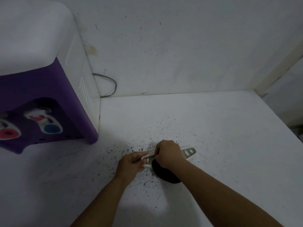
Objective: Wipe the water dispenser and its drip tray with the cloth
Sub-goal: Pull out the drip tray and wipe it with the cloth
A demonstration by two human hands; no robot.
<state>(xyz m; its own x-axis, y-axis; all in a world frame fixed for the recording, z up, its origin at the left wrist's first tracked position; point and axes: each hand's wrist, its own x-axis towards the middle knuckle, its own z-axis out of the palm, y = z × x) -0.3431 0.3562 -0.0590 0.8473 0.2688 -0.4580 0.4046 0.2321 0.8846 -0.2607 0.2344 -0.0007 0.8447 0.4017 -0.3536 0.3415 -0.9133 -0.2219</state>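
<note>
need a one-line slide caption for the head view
Both hands, left hand and right hand, hold the slotted drip tray over a dark cloth on the speckled counter, beside the purple water dispenser.

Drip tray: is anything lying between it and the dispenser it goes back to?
Nothing visible does. The drip tray, held by both hands, and the dispenser have only bare, speckled counter between them.

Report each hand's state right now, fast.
Left hand: fingers pinch the near end of the white slotted drip tray.
Right hand: fingers curled, gripping the tray's grey grille; the black cloth lies under its wrist.
</note>
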